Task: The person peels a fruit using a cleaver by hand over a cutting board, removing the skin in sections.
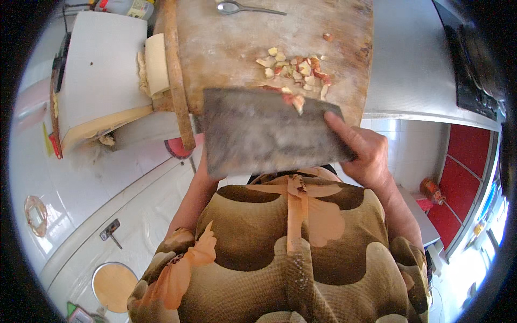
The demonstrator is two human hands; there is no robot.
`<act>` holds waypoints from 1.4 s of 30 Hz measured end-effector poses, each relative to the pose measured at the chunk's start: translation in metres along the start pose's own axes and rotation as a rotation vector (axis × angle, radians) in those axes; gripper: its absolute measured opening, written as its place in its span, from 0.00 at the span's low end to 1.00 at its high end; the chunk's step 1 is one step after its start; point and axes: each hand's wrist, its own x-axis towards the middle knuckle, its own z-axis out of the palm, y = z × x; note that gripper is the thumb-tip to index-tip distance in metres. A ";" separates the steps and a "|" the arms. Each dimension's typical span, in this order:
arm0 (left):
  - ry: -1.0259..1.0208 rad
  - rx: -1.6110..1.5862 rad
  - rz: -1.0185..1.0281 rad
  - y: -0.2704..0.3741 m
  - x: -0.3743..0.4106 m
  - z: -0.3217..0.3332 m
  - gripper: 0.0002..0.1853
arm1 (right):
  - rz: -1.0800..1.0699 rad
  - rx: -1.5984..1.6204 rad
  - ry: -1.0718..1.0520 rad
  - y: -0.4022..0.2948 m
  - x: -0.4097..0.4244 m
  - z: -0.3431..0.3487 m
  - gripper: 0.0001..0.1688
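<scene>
My right hand grips the right end of a dark grey, flat rectangular sheet, thumb on its upper face. The sheet is blurred, and I cannot tell what it is. Behind its left end my left hand is hidden; only the forearm shows, so its grip cannot be seen. A few scraps of red and pale yellow peel overlap the sheet's far edge. Just beyond lies a loose heap of similar peel scraps on a worn wooden board.
A metal spoon lies at the board's far side, a small reddish piece at its right. A raised wooden strip edges the board's left. To the right are a grey metal counter and a black appliance.
</scene>
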 end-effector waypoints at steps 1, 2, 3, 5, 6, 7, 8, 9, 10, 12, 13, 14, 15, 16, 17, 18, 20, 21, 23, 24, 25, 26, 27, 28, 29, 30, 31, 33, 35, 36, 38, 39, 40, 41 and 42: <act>0.005 -0.059 0.002 -0.003 0.004 0.000 0.55 | -0.042 -0.002 -0.015 -0.005 0.004 0.000 0.48; 0.016 -0.116 0.009 -0.004 0.006 0.001 0.55 | -0.085 -0.003 -0.029 -0.010 0.008 -0.001 0.47; 0.017 -0.146 0.016 -0.005 0.007 0.002 0.55 | -0.119 -0.016 -0.042 -0.013 0.011 -0.002 0.47; 0.012 -0.185 0.032 -0.009 0.009 0.003 0.55 | -0.117 -0.060 -0.052 -0.014 0.011 -0.002 0.47; 0.011 -0.178 0.033 -0.009 0.009 0.001 0.55 | -0.110 -0.057 -0.057 -0.014 0.011 -0.002 0.47; 0.007 -0.157 0.035 -0.011 0.010 0.000 0.55 | -0.103 -0.052 -0.062 -0.014 0.011 -0.001 0.47; 0.005 -0.139 0.032 -0.012 0.012 -0.001 0.55 | -0.080 -0.046 -0.062 -0.012 0.010 0.000 0.46; -0.011 -0.078 0.019 -0.013 0.014 -0.003 0.55 | -0.055 -0.042 -0.062 -0.008 0.009 0.001 0.45; -0.034 -0.008 0.010 -0.012 0.010 -0.004 0.55 | -0.030 -0.039 -0.063 -0.004 0.007 0.003 0.44; -0.096 0.238 0.059 -0.008 -0.001 -0.008 0.55 | 0.083 -0.132 -0.052 0.007 0.008 0.006 0.41; -0.126 0.266 0.086 -0.002 -0.006 -0.008 0.55 | 0.147 -0.181 -0.044 0.014 0.006 0.008 0.39; -0.117 0.126 0.073 0.006 -0.007 -0.005 0.55 | 0.213 -0.142 0.017 0.027 0.003 0.012 0.37; -0.081 -0.143 -0.003 0.022 -0.011 0.003 0.56 | 0.271 -0.079 0.001 0.032 0.001 0.008 0.38; -0.083 -0.012 0.112 0.014 -0.012 0.001 0.54 | 0.312 -0.039 -0.004 0.033 -0.002 0.003 0.39; -0.056 -0.032 0.019 0.018 -0.014 0.001 0.56 | 0.353 0.001 -0.010 0.031 -0.005 -0.001 0.40; -0.041 -0.061 -0.063 0.025 -0.010 0.004 0.58 | 0.283 0.031 0.006 0.028 -0.006 -0.002 0.41; -0.112 -0.276 -0.103 -0.005 -0.005 -0.003 0.48 | 0.062 0.113 0.070 0.017 0.000 0.004 0.45; -0.145 -0.387 -0.123 -0.021 -0.001 -0.007 0.43 | -0.003 0.031 0.007 0.011 0.004 0.005 0.48; -0.162 -0.771 -0.240 -0.037 0.022 -0.012 0.36 | -0.064 0.013 -0.061 -0.004 0.007 0.002 0.50; -0.133 -0.675 -0.216 -0.033 0.022 -0.008 0.38 | -0.068 0.033 -0.049 -0.008 0.006 0.002 0.49; -0.111 -0.613 -0.196 -0.029 0.021 -0.005 0.40 | -0.060 0.019 -0.061 -0.010 0.005 0.001 0.49; -0.102 -0.548 -0.174 -0.024 0.016 -0.004 0.41 | -0.053 0.006 -0.073 -0.011 0.004 0.001 0.49; -0.089 -0.482 -0.150 -0.018 0.008 -0.003 0.43 | -0.050 -0.012 -0.086 -0.011 0.004 0.000 0.49; -0.078 -0.408 -0.131 -0.012 0.001 -0.003 0.45 | -0.038 -0.013 -0.086 -0.011 0.004 0.000 0.49; -0.071 -0.336 -0.116 -0.006 -0.004 -0.004 0.47 | -0.027 -0.013 -0.086 -0.009 0.003 0.000 0.48; -0.061 -0.266 -0.108 -0.003 -0.009 -0.003 0.48 | -0.017 -0.009 -0.092 -0.009 0.001 0.001 0.48; -0.046 -0.200 -0.102 -0.001 -0.012 -0.003 0.50 | 0.027 -0.023 -0.087 -0.006 -0.001 0.003 0.47; -0.007 -0.099 -0.071 0.006 -0.019 -0.001 0.54 | 0.114 -0.060 -0.069 0.006 -0.002 0.007 0.45; -0.003 -0.012 0.044 0.010 -0.019 0.001 0.55 | 0.224 -0.121 0.006 0.023 -0.003 0.006 0.37; -0.020 0.046 0.120 0.011 -0.019 0.001 0.54 | 0.297 -0.028 0.003 0.025 -0.004 0.004 0.36; -0.019 0.162 0.218 0.006 -0.018 -0.002 0.53 | 0.494 0.138 -0.039 0.020 -0.001 -0.002 0.36; -0.012 0.220 0.229 0.008 -0.016 -0.001 0.53 | 0.439 0.140 0.013 0.018 0.001 0.001 0.37; -0.005 0.277 0.239 0.011 -0.014 0.000 0.53 | 0.385 0.141 0.065 0.016 0.001 0.004 0.37; 0.002 0.334 0.250 0.015 -0.012 0.002 0.52 | 0.330 0.142 0.117 0.014 0.000 0.005 0.38; 0.010 0.334 0.274 0.020 -0.011 0.007 0.51 | 0.363 0.135 0.040 0.008 -0.005 0.002 0.40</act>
